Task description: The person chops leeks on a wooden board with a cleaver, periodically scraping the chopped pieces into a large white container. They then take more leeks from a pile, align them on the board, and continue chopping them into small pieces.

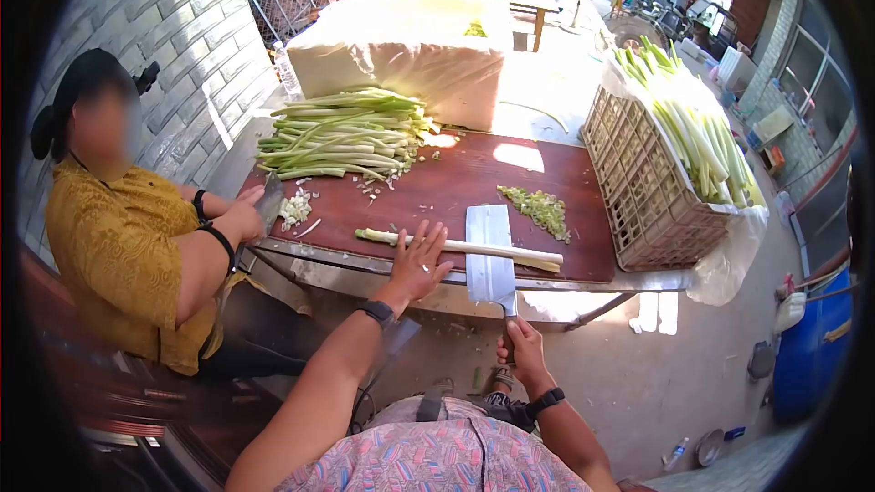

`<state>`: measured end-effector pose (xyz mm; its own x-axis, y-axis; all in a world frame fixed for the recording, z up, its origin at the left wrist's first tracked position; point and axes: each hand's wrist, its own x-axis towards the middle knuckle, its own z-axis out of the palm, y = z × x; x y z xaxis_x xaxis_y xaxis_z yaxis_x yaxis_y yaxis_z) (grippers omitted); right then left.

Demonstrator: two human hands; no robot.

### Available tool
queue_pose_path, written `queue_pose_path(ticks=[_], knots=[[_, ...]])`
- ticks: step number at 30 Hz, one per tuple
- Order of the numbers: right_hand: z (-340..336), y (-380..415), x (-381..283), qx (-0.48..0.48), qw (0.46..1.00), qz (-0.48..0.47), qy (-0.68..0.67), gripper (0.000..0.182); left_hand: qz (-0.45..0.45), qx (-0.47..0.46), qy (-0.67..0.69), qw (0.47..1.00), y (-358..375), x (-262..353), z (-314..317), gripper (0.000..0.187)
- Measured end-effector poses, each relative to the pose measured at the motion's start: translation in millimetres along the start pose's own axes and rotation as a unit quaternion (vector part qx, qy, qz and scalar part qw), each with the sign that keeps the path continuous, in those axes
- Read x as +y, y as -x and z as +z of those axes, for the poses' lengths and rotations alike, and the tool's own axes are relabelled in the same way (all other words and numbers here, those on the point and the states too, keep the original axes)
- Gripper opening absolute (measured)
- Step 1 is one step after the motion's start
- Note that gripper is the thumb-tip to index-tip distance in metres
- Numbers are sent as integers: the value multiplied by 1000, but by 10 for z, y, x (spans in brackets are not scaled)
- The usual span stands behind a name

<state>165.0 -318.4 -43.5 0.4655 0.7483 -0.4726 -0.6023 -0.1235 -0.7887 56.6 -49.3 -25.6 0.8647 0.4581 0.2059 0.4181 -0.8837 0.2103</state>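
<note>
The left hand (pixel 417 260) lies flat, fingers spread, pressing down on a long leek stalk (pixel 456 248) so that it cannot roll on the dark red surface (pixel 456 187). The stalk runs crosswise from under that hand toward the right, and passes beneath the broad blade of a cleaver (pixel 489 255). The right hand (pixel 521 346) is closed round the cleaver's handle, just off the near edge of the surface, with the blade lying flat across the stalk near its pale end.

Beyond the cleaver sits a small heap of chopped green pieces (pixel 540 208), out of the cutting line. Farther off, beyond the left hand, whole leeks (pixel 346 135) lie stacked within reach. To the right of the right hand, a plastic crate (pixel 638 191) holds more leeks upright. Left of the left hand, a co-worker's hand (pixel 241 219) holds a second knife (pixel 270 200) by chopped white bits (pixel 294 210).
</note>
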Motion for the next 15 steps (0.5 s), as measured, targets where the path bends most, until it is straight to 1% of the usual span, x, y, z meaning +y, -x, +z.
queue_pose_path(ticks=[4,6,7,9,13,15], knots=[[60,12,-21,-11,1000,-2,-17,24,-4,2,6,1000,9,-34,14,69],[31,33,-67,1,999,5,-46,25,13,-1,50,999,0,-107,-3,68],[8,58,-76,0,999,6,-46,25,12,-2,49,999,25,-148,1,68],[-37,111,-91,3,998,7,-61,26,-110,90,-48,989,87,-267,-6,63],[-101,150,-153,7,998,19,-60,26,-108,70,-36,991,188,-434,-32,58],[-114,76,-191,3,999,15,-33,25,-108,96,-35,989,158,-406,4,55]])
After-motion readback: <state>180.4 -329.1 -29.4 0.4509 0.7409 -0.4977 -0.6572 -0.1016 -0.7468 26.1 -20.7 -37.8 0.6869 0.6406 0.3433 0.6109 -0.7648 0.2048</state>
